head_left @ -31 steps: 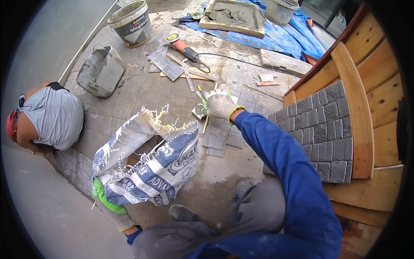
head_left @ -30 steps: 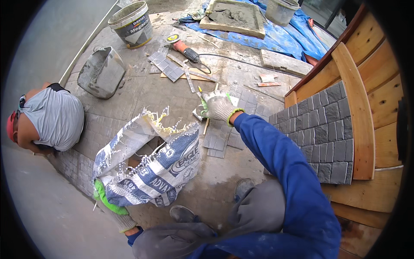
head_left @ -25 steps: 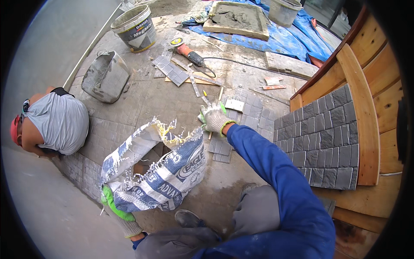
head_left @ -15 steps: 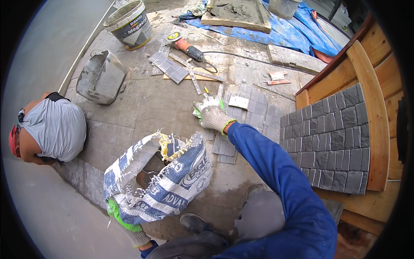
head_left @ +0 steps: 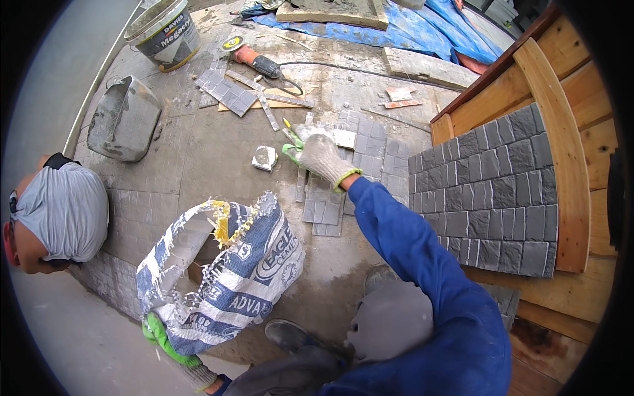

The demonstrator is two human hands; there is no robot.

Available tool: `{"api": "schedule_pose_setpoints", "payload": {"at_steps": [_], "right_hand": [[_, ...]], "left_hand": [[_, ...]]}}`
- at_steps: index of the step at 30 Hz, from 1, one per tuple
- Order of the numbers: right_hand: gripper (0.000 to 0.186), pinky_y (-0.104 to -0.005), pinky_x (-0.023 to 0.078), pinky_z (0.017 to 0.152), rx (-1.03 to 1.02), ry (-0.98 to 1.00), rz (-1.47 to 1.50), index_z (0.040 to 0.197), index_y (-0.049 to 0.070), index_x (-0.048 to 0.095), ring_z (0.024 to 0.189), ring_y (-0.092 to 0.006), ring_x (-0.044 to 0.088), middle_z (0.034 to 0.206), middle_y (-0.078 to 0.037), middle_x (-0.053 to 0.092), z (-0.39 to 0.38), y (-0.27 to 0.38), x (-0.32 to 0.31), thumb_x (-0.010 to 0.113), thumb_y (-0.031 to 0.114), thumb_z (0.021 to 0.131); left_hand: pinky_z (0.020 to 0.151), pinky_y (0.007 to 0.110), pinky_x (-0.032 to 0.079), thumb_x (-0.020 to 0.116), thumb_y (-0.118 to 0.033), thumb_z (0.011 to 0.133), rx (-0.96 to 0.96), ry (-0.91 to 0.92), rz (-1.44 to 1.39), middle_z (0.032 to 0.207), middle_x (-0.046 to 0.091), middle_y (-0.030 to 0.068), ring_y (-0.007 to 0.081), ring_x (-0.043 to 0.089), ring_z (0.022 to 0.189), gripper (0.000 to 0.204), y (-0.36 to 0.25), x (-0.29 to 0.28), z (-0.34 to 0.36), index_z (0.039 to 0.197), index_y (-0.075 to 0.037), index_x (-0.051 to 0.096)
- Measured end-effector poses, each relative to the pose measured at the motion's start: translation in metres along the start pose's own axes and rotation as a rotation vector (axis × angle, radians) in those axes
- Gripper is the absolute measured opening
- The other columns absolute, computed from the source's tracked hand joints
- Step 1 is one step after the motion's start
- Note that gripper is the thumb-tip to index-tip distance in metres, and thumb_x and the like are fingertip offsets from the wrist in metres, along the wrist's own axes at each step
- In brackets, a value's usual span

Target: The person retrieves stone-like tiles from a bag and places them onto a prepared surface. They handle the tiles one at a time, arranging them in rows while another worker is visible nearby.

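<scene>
My left hand (head_left: 165, 340), in a grey and green glove, grips the edge of a torn blue-and-white woven sack (head_left: 244, 277) at lower left. My gloved right hand (head_left: 310, 148) is stretched over the tile pieces (head_left: 323, 211), thumb and fingers apart. Beside it are a small yellow tool (head_left: 287, 125), a white flat piece (head_left: 345, 138) and, to its left, a small white block (head_left: 264, 158). The undersides of my right fingers are partly hidden.
A crouching person (head_left: 63, 211) is at far left. Behind lie a bucket (head_left: 162, 39), a grey container (head_left: 122, 119), an angle grinder (head_left: 254, 61) with cable and a blue tarp (head_left: 429, 33). A tile sheet (head_left: 482, 185) leans on wooden boards (head_left: 568, 145) at right.
My right hand has shifted along the tile pieces, and the small white block now shows uncovered to its left. The sack turned slightly in my left hand. The view shifted.
</scene>
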State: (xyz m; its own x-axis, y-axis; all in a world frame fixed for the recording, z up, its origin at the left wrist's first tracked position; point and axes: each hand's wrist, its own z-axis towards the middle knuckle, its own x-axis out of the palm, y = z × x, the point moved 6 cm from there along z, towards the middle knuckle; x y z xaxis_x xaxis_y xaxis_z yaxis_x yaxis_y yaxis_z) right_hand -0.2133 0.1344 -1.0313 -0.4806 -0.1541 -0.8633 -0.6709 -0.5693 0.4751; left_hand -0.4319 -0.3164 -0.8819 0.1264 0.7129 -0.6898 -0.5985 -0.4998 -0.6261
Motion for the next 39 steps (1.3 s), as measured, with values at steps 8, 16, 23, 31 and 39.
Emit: {"api": "schedule_pose_setpoints", "payload": {"at_steps": [8,16,23,31,39], "right_hand": [[0.058,-0.0496,0.048,0.101,0.338,-0.134,0.079,0.132,0.001,0.06,0.118,-0.0396,0.061,0.128,-0.021,0.065,-0.214,-0.047,-0.047,0.075,0.037,0.089],[0.044,-0.0389,0.053,0.095,0.737,-0.163,0.676,0.128,-0.004,0.062,0.109,-0.0319,0.07,0.115,-0.019,0.072,-0.3,-0.043,-0.033,0.071,0.022,0.095],[0.042,-0.0387,0.053,0.096,0.558,-0.116,0.448,0.129,-0.003,0.062,0.109,-0.0286,0.07,0.114,-0.017,0.073,-0.316,-0.03,-0.041,0.069,0.023,0.096],[0.044,-0.0393,0.053,0.097,0.477,0.069,0.406,0.131,-0.001,0.061,0.112,-0.0281,0.069,0.118,-0.017,0.072,-0.322,-0.02,-0.04,0.068,0.024,0.097],[0.045,-0.0398,0.053,0.098,0.399,0.19,0.352,0.134,0.0,0.059,0.115,-0.0276,0.068,0.122,-0.017,0.07,-0.321,-0.021,-0.039,0.067,0.025,0.097]], "left_hand": [[0.105,0.044,0.048,0.076,-0.021,0.084,0.209,-0.038,-0.158,0.143,0.055,0.023,0.0327,0.06,0.126,0.068,-0.135,-0.023,0.065,0.143,0.003,0.051],[0.103,0.046,0.05,0.074,-0.025,0.087,1.0,0.808,0.272,0.137,0.061,0.0235,0.038,0.063,0.122,0.063,-0.339,0.114,0.031,0.144,-0.008,0.054],[0.097,0.048,0.054,0.077,-0.035,0.079,0.806,0.884,0.588,0.12,0.068,0.0235,0.0388,0.067,0.112,0.077,-0.365,0.349,0.074,0.146,-0.011,0.049],[0.104,0.052,0.049,0.074,-0.022,0.082,0.79,0.871,0.571,0.156,0.039,0.0263,0.0415,0.057,0.129,0.083,-0.283,0.481,-0.026,0.157,-0.025,0.037],[0.068,0.04,0.056,0.077,-0.027,0.084,0.409,0.854,0.124,0.092,0.074,0.0139,0.0238,0.071,0.078,0.03,-0.264,0.47,0.011,0.109,-0.01,0.072]]}}
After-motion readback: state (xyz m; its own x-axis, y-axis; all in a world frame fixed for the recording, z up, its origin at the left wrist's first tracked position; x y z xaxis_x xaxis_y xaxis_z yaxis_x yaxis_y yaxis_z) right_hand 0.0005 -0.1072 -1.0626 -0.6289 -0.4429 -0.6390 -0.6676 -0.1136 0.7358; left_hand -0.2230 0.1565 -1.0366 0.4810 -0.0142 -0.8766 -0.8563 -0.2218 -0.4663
